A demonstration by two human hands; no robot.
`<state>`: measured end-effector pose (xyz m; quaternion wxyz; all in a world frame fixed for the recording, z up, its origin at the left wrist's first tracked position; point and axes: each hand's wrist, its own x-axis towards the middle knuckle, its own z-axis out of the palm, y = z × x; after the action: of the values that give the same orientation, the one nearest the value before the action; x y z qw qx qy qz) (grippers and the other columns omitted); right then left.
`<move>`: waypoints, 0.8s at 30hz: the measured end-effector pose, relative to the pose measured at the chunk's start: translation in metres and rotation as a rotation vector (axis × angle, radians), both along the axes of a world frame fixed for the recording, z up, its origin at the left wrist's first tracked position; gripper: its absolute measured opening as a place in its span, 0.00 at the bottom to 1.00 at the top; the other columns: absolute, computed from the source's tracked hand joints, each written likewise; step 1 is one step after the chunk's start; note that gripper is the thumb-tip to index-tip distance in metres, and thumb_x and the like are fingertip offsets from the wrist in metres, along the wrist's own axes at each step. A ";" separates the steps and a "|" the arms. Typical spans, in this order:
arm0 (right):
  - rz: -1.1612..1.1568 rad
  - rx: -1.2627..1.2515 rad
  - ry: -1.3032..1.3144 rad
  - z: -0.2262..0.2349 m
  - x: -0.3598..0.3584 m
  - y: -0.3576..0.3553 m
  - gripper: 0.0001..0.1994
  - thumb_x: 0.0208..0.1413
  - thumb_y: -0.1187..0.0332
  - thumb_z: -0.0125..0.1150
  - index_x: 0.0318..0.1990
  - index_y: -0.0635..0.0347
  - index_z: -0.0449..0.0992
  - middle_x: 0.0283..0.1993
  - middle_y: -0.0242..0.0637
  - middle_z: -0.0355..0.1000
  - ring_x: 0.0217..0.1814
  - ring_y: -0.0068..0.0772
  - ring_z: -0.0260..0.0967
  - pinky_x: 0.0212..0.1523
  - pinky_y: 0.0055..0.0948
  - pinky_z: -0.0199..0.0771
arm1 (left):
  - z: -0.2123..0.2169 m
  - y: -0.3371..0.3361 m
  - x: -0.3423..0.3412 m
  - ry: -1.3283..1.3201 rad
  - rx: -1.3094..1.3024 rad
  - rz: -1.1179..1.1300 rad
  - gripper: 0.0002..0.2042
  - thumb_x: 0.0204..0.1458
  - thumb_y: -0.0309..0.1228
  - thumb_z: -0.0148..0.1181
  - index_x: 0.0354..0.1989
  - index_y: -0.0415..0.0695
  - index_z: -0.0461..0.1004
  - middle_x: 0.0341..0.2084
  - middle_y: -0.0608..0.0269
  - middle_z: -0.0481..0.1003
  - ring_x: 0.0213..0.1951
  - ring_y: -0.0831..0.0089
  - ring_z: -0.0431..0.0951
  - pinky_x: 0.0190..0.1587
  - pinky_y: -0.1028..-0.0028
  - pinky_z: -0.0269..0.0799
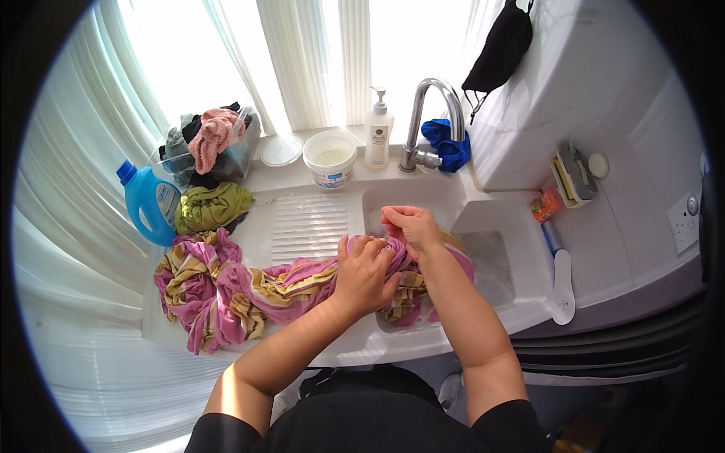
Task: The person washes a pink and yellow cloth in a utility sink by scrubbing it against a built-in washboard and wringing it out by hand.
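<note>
**Both hands on wet striped cloth at sink**

Person's forearms come in from 6 o'clock, black top at the bottom edge. L hand (364, 273) lies fingers-curled on the cloth (249, 291), clamped on a bunch of it at the basin's near-left rim. R hand (411, 229) sits just past it at 1 o'clock, fingers pinched shut on a fold of the same cloth; the two hands touch or nearly so.

Cloth is pink w/ yellow-brown stripes. One end hangs in the basin under the hands, the rest trails toward 9 o'clock across the ribbed drainboard (308, 226) and piles at the counter's left end.

Sink (495, 226) is white; a grey patch shows in the basin at 3 o'clock of the hands.

Right of sink, 3 o'clock: white long-handled brush (563, 283), orange item (545, 204), a soap tray w/ scrubber (572, 175).

Left, 9–10 o'clock: blue detergent bottle (151, 204), green garment (213, 207) beside it, clear tub of mixed clothes (211, 147) behind.

Far, 12 o'clock: white pail (330, 158), clear lid (281, 149) left of it, pump bottle (377, 136), chrome tap (434, 113), blue rag (447, 143) behind the tap. Black mask (500, 49) hangs at 1 o'clock on the wall. White curtains (302, 53) back it all.
</note>
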<state>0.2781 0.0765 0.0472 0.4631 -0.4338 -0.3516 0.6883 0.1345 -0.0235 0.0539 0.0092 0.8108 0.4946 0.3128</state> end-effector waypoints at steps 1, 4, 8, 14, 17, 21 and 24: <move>-0.054 -0.030 -0.003 -0.003 0.020 -0.001 0.08 0.56 0.71 0.68 0.41 0.64 0.81 0.33 0.35 0.79 0.29 0.19 0.72 0.32 0.18 0.75 | -0.004 0.009 0.020 0.014 -0.040 -0.017 0.19 0.42 0.39 0.68 0.42 0.48 0.76 0.46 0.61 0.73 0.56 0.59 0.68 0.61 0.42 0.50; -0.211 -0.127 -0.031 -0.032 0.085 0.001 0.09 0.55 0.73 0.68 0.42 0.64 0.80 0.33 0.35 0.79 0.29 0.19 0.73 0.31 0.18 0.75 | -0.029 0.034 0.077 0.131 -0.217 -0.115 0.21 0.42 0.41 0.67 0.44 0.45 0.76 0.47 0.58 0.73 0.57 0.57 0.68 0.61 0.39 0.52; -0.406 -0.303 -0.409 -0.121 0.195 -0.001 0.10 0.50 0.72 0.70 0.40 0.64 0.81 0.32 0.37 0.80 0.31 0.28 0.75 0.32 0.26 0.77 | -0.081 0.049 0.147 0.260 -0.400 -0.220 0.25 0.43 0.43 0.65 0.49 0.43 0.76 0.49 0.55 0.73 0.60 0.54 0.66 0.63 0.37 0.51; 0.403 -0.398 -1.858 -0.178 0.255 -0.026 0.19 0.48 0.65 0.72 0.48 0.59 0.80 0.50 0.44 0.78 0.56 0.45 0.75 0.53 0.40 0.76 | -0.135 0.038 0.179 0.543 -0.601 -0.321 0.27 0.49 0.40 0.62 0.58 0.44 0.71 0.58 0.49 0.68 0.64 0.51 0.63 0.67 0.39 0.46; 0.591 -0.449 -1.805 -0.151 0.257 -0.009 0.17 0.50 0.61 0.69 0.46 0.56 0.82 0.50 0.44 0.78 0.58 0.46 0.74 0.56 0.41 0.74 | -0.096 0.037 0.171 0.516 -0.691 -0.372 0.28 0.49 0.42 0.63 0.59 0.46 0.70 0.59 0.49 0.66 0.66 0.50 0.61 0.66 0.38 0.47; 0.421 -0.072 -1.769 -0.085 0.208 0.008 0.14 0.51 0.59 0.68 0.41 0.54 0.83 0.45 0.43 0.79 0.52 0.48 0.75 0.52 0.40 0.75 | -0.052 0.040 0.128 0.344 -0.483 -0.303 0.31 0.47 0.48 0.65 0.59 0.47 0.70 0.60 0.51 0.66 0.65 0.52 0.61 0.65 0.38 0.50; 0.225 0.229 -1.575 -0.051 0.142 0.018 0.12 0.50 0.60 0.67 0.39 0.54 0.83 0.43 0.43 0.79 0.48 0.47 0.76 0.49 0.40 0.76 | -0.010 0.044 0.070 0.254 -0.407 -0.178 0.31 0.47 0.49 0.66 0.58 0.48 0.70 0.58 0.56 0.68 0.64 0.55 0.63 0.65 0.40 0.54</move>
<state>0.4200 0.0941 -0.0039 0.0485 -0.7037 -0.6850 0.1823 0.2048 0.0207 0.0439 0.1378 0.8653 0.4714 0.1005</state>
